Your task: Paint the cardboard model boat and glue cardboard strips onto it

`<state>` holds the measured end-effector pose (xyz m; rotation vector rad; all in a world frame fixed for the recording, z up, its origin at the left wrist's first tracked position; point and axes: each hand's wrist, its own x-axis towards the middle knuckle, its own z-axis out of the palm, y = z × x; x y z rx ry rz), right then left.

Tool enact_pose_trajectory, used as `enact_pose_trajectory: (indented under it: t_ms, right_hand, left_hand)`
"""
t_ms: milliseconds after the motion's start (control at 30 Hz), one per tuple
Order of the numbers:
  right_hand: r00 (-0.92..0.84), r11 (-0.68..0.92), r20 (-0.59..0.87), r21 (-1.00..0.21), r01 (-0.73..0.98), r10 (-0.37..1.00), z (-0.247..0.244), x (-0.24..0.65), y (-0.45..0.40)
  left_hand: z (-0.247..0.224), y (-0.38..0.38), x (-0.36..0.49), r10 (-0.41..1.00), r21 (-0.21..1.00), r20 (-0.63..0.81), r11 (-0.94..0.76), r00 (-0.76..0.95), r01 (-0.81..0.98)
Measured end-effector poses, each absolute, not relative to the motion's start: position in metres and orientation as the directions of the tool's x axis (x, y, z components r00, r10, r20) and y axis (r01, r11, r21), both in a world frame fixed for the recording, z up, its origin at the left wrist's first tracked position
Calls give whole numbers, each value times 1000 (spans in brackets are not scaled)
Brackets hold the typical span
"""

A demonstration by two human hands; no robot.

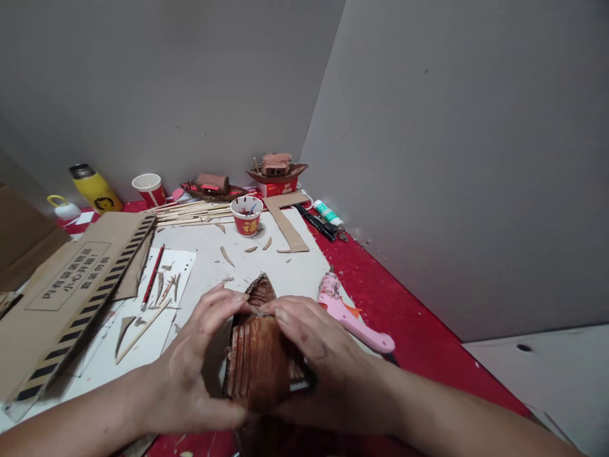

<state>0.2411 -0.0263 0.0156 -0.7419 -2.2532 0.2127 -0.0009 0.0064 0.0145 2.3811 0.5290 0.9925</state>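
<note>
A brown model boat [259, 355] with a ribbed, curved canopy is held close to me, its pointed end facing away. My left hand [195, 362] curls round its left side, fingertips at the far edge of the canopy and thumb at the near edge. From the right, my right hand [328, 368] grips the same canopy, its fingertips meeting the left ones at the far edge. The boat's near end is dark and partly hidden. Right of the boat, a pink glue gun [354, 317] lies on the table.
Two finished-looking boats, one low [214, 187] and one on a red box [276, 168], stand at the back. A paper cup [246, 219] holds brown paint. Cardboard [71, 298] and a red pencil [153, 276] lie left. Thin sticks [195, 212], a yellow bottle [96, 190] and grey walls sit beyond.
</note>
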Motion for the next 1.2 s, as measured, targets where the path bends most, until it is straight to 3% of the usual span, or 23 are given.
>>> enact_pose_trajectory:
  t_ms: [167, 1200]
  right_hand:
    - [-545, 817, 613, -371, 440, 572, 14, 241, -24]
    - [-600, 802, 533, -420, 424, 596, 14, 243, -25]
  left_hand:
    - [15, 3, 1, 555, 631, 513, -761, 655, 151]
    - [7, 8, 1, 480, 528, 594, -838, 646, 137]
